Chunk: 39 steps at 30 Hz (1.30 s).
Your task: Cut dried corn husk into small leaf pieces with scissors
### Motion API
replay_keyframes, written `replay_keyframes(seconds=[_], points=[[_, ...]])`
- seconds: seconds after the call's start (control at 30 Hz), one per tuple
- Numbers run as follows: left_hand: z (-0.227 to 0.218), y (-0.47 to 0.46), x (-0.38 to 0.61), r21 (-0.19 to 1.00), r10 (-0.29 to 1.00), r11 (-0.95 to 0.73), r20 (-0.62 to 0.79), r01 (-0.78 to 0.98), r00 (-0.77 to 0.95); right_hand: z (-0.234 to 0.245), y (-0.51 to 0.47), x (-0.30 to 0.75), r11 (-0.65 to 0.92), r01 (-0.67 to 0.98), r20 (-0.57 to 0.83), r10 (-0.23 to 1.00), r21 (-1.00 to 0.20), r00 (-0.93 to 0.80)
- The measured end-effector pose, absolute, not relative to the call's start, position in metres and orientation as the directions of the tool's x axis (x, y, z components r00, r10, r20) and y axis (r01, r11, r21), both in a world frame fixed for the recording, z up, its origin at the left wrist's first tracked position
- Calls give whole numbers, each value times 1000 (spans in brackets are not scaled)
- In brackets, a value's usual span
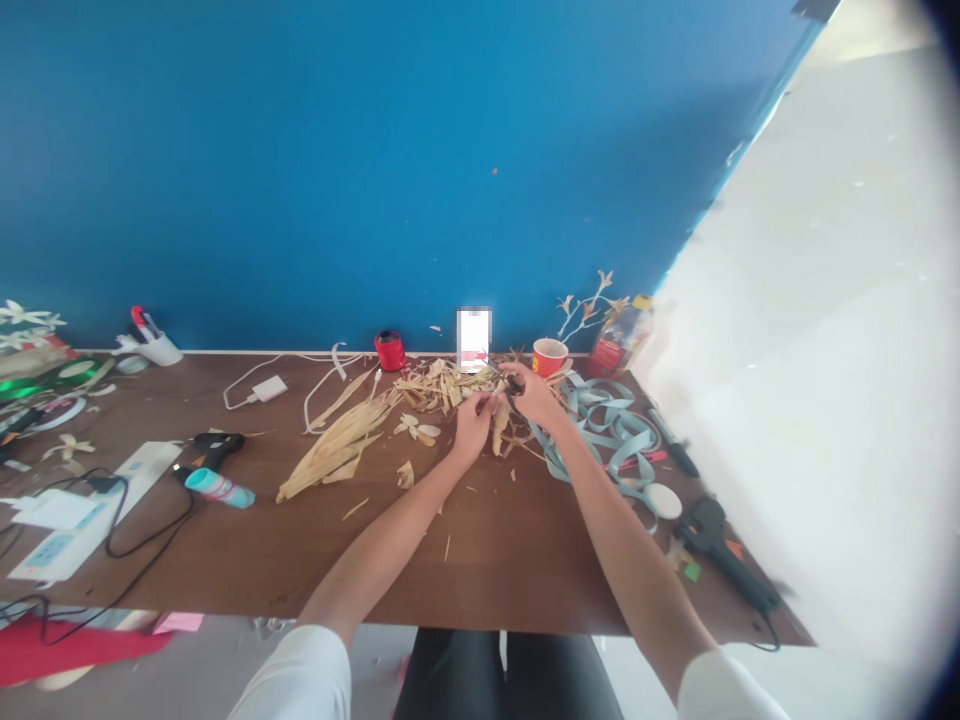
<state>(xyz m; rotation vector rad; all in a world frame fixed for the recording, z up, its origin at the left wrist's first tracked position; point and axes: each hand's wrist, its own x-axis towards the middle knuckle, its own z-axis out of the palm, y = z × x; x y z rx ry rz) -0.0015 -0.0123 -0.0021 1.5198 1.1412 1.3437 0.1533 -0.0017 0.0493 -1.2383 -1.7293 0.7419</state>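
Observation:
Near the middle of the table, my right hand [535,396] is closed around dark-handled scissors [514,385], whose blades point up and left. My left hand [472,426] pinches a pale strip of dried husk just beside the scissors; the fingertips hide part of it. A curled piece of husk [499,432] shows just below the two hands. Behind them lies a heap of husk scraps [435,385]. Long dried husks [341,450] spread out to the left, with a small husk flower [417,429] between them and my left hand.
A lit phone [474,340] stands against the blue wall. Around it are a red tin [390,350] and a paper cup [550,356]. Blue ribbon [611,420] and a glue gun [727,560] lie right; another glue gun [217,448], a power strip [142,470] and cables lie left.

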Motion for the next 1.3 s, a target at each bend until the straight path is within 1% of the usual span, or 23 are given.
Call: replay_keyframes(seconds=[0.17, 0.23, 0.33, 0.53, 0.77, 0.93, 1.13, 1.3], points=[[0, -14, 0, 957, 959, -279, 274, 75, 76, 47, 0, 154, 338, 471, 312, 940, -815, -135], [-1, -13, 0, 965, 963, -261, 260, 18, 67, 46, 1, 153, 340, 497, 326, 938, -799, -117], [-4, -11, 0, 976, 982, -184, 187, -116, 10, 41, 2, 152, 332, 549, 348, 934, -767, -78], [-5, -4, -1, 931, 994, -95, 68, -353, -87, 29, 4, 151, 318, 633, 264, 947, -706, -182], [-4, -1, -3, 863, 997, -22, -21, -504, -80, 28, 2, 149, 301, 723, 235, 952, -622, -194], [-4, 1, -4, 827, 997, -19, -29, -562, -75, 28, -1, 143, 305, 774, 225, 951, -555, -214], [-6, 2, -3, 815, 997, -31, -18, -579, -78, 26, -3, 138, 276, 792, 229, 957, -545, -176], [-6, 2, -3, 811, 996, -37, -14, -584, -83, 27, -4, 139, 282, 792, 235, 955, -541, -180]])
